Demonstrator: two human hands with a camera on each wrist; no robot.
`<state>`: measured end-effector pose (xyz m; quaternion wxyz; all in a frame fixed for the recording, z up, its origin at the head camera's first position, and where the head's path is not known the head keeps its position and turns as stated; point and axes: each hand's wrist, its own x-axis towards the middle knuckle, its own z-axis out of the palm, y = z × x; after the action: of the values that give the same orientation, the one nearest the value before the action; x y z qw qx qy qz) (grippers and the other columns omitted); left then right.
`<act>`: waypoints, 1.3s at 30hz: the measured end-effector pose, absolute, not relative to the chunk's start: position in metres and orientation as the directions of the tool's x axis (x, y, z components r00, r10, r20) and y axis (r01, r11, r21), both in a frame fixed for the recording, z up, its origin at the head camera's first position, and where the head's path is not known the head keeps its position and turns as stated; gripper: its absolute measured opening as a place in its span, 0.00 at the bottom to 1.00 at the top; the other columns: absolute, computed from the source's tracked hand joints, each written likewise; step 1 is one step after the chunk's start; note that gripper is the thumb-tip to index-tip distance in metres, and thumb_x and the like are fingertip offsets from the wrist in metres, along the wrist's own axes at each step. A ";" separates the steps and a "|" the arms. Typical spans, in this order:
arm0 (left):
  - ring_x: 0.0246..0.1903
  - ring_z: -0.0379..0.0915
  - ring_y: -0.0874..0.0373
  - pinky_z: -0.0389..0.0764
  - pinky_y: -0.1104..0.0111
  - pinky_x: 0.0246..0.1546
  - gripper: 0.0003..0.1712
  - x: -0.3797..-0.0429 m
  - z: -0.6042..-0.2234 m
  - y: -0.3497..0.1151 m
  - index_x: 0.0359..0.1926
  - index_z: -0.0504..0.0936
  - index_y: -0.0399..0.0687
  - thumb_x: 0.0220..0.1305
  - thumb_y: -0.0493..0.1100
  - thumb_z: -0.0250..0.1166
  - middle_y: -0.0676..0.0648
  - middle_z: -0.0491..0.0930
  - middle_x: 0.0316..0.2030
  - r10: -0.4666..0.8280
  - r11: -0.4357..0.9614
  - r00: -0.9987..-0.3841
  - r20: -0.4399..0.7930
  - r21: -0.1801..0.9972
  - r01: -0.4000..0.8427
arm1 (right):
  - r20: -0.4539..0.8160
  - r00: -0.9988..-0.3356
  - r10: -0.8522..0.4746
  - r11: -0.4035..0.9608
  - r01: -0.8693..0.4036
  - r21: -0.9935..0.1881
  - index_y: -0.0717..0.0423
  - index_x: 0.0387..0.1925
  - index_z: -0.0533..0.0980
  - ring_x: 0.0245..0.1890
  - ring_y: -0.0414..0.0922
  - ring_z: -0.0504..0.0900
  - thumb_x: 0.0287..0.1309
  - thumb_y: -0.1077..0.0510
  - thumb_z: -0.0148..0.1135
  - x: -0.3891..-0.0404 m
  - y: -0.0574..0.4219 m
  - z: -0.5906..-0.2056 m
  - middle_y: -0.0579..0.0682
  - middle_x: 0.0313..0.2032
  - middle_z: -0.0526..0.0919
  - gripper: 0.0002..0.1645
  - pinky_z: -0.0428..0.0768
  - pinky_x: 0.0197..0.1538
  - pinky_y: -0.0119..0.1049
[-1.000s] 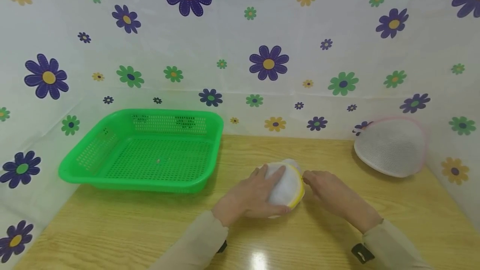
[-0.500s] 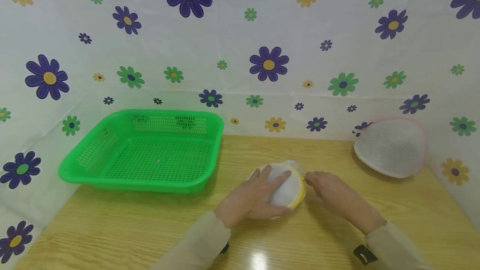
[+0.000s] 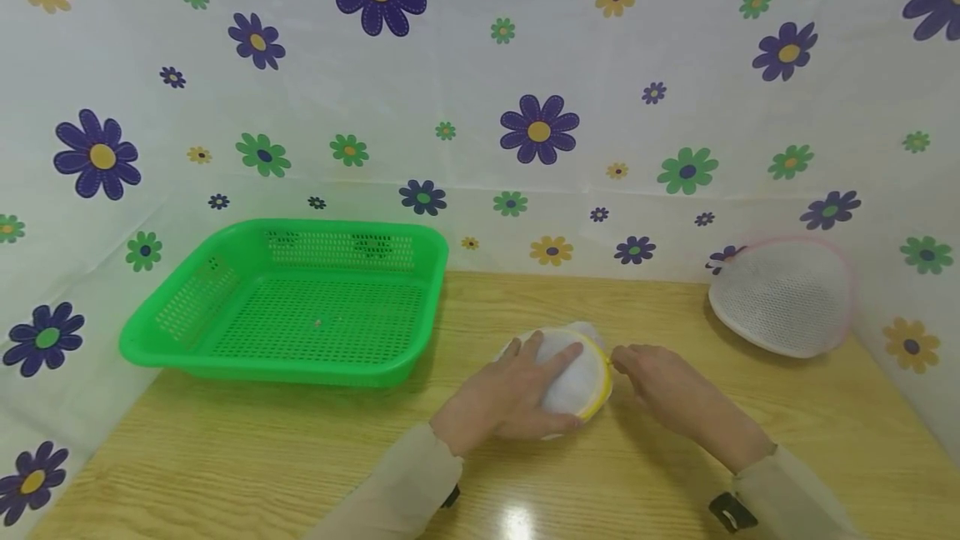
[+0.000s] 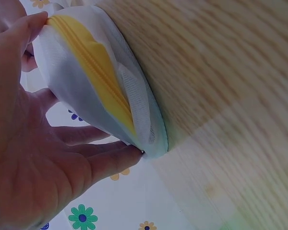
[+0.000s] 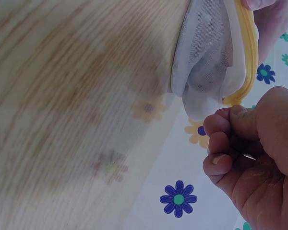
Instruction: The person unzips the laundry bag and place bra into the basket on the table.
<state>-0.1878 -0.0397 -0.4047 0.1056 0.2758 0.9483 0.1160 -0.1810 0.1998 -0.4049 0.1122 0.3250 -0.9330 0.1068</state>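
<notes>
A small white mesh laundry bag (image 3: 572, 382) with a yellow zipper (image 4: 93, 60) sits on the wooden table, puffed into a rounded shape. My left hand (image 3: 517, 398) spreads over its top and grips it, the thumb at the near edge and the fingers at the far side. At the bag's right end my right hand (image 3: 656, 375) pinches the zipper's end between thumb and index finger; the pull itself is hidden in the fingertips. Seen from the right wrist, the other fingers of that hand curl inward below the yellow zipper end (image 5: 233, 101).
A green perforated basket (image 3: 255, 367) stands at the left on the table (image 3: 300, 465). Another white mesh bag (image 3: 783, 298) with pink trim leans at the back right. A flower-printed sheet (image 3: 465, 65) rises behind the table and along its sides.
Both hands and the mesh laundry bag have shifted very slightly to the right and toward me. Their holds look the same.
</notes>
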 end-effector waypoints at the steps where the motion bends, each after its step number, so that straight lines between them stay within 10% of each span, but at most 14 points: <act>1: 0.75 0.57 0.30 0.73 0.41 0.65 0.51 -0.188 -0.405 -0.039 0.81 0.49 0.75 0.63 0.74 0.60 0.35 0.53 0.79 0.548 0.821 -0.825 -0.136 0.275 0.501 | 0.280 -0.763 -0.583 0.766 -0.630 -0.123 0.54 0.31 0.73 0.24 0.36 0.71 0.45 0.78 0.63 -0.181 0.200 -0.405 0.44 0.24 0.77 0.18 0.77 0.29 0.32; 39: 0.75 0.56 0.31 0.71 0.41 0.68 0.51 -0.187 -0.404 -0.039 0.81 0.49 0.75 0.63 0.74 0.60 0.35 0.52 0.79 0.545 0.824 -0.825 -0.151 0.280 0.493 | 0.292 -0.768 -0.570 0.782 -0.616 -0.091 0.54 0.30 0.71 0.24 0.35 0.66 0.47 0.78 0.62 -0.170 0.199 -0.403 0.42 0.23 0.73 0.17 0.73 0.27 0.31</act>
<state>-0.1872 -0.0389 -0.4043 0.1127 0.2738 0.9482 0.1150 -0.1704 0.1989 -0.4033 0.1253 0.3170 -0.9357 0.0910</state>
